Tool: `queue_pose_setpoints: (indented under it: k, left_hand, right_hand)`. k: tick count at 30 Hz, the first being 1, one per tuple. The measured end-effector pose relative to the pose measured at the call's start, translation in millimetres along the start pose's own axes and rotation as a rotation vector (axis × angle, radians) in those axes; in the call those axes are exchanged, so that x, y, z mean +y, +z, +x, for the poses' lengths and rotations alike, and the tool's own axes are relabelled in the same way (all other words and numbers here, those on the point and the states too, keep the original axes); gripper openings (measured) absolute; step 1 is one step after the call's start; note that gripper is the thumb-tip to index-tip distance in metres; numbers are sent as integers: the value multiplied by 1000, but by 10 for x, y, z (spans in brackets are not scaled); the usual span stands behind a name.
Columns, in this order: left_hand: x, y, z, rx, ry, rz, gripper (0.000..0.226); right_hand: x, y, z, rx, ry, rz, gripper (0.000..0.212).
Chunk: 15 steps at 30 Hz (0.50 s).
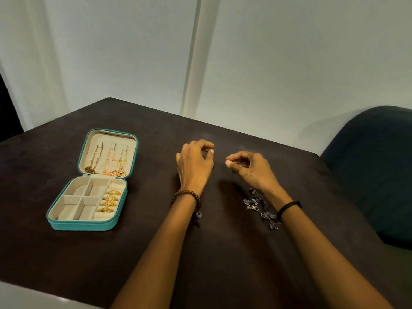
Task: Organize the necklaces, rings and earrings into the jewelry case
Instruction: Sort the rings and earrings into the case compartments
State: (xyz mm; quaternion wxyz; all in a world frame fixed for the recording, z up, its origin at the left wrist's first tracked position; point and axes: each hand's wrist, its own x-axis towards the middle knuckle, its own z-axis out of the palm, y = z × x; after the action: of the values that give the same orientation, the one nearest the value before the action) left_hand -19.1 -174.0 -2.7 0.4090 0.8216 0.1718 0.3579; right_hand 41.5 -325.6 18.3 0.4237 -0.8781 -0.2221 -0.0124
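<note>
Left hand (pixel 196 162) and right hand (pixel 250 169) curled in pinches above dark table (pixel 100 264), maybe on a tiny earring part; cannot tell. Dark earrings (pixel 260 208) heaped beside right wrist. Teal jewelry case (pixel 80 226) open at left: necklaces (pixel 104 161) hung in lid against tangling, gold rings (pixel 110 200) wedged in rolls.

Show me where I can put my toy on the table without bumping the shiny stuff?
The widest bare table lies between the jewelry case and the left hand. More room sits behind the case, toward the far edge. It is crowded beside the wrist of the right hand, where a dark jewelry pile lies, and between the two hands.
</note>
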Motion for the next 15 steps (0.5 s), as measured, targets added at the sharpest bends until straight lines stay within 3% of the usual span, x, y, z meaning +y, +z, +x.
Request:
queue_pose_setpoints:
  k: [3,8,15]
  left_hand:
    - [230,51,-187,-118,128,-110,11]
    - [380,249,-457,-358,278,-10,12]
    - [362,303,-570,-504,343,45,11]
  right_hand:
    - [70,-227,-254,-2,24,63,6]
    - [314,-556,-633,14,93,102,8]
    - [627,-803,-947,133,201,185,9]
